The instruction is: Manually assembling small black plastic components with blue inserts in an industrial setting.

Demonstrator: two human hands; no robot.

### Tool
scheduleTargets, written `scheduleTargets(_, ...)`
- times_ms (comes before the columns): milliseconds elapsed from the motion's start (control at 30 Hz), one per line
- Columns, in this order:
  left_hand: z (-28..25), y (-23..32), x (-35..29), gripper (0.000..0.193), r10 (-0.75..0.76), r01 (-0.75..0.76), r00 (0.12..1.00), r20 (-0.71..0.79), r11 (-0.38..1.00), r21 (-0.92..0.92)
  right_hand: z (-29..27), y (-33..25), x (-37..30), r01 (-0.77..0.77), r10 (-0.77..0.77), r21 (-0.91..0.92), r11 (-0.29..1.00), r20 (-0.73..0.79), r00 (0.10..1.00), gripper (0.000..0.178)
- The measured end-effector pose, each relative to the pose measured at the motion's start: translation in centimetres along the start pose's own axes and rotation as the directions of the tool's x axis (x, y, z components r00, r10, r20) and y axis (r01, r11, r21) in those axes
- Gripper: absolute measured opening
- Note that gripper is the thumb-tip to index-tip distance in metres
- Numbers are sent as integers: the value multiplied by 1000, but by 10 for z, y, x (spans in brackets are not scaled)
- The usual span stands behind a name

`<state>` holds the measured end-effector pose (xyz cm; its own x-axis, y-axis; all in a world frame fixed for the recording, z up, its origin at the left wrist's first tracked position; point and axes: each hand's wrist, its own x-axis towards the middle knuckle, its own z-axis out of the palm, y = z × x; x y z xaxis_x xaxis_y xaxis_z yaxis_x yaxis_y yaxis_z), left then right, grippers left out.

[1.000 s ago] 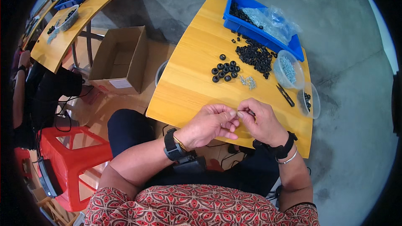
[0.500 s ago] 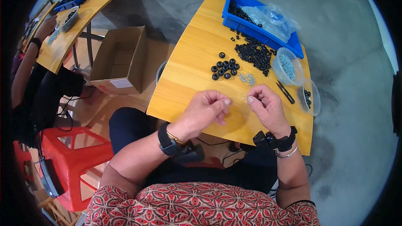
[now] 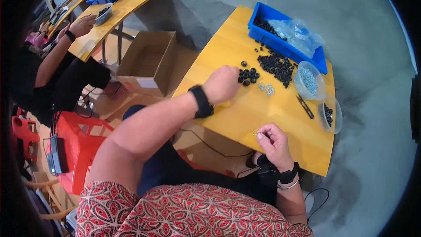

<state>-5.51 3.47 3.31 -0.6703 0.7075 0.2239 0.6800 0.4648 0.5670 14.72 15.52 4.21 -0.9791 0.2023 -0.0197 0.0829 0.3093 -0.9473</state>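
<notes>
My left hand (image 3: 222, 84) is over the table, its fingers curled down at the left edge of a cluster of round black beads (image 3: 249, 74). Its fingertips are hidden, so what they pinch does not show. Near the table's front edge, my right hand (image 3: 274, 144) is closed in a pinch on a tiny silvery piece (image 3: 254, 134), which pokes out past the thumb. Just right of the bead cluster lies a small pile of silvery pieces (image 3: 266, 89). Behind it spreads a heap of small black parts (image 3: 277, 66).
A blue tray (image 3: 287, 46) holds black parts and a clear plastic bag. At right stand a tub of pale blue beads (image 3: 308, 81), dark tweezers or snips (image 3: 305, 106) and a tub of black pieces (image 3: 337, 116). Left are a cardboard box (image 3: 144, 63), red stool (image 3: 79, 149) and another person's hand (image 3: 83, 25).
My left hand has moved forward from beside the right hand to the black beads. The right hand has drawn back toward the table's front edge, still pinching the silvery piece. The view has shifted.
</notes>
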Motion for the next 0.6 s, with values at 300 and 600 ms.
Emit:
scheduleTargets(300,0,16,14,10,-22,19,999,29,991,130,2,24,-15,29,-22,55,998,-128,992,6)
scheduleTargets(600,-52,57,-75,23,108,358,920,378,167,-919,0,-50,-55,223,-184,189,956,-205,961,5)
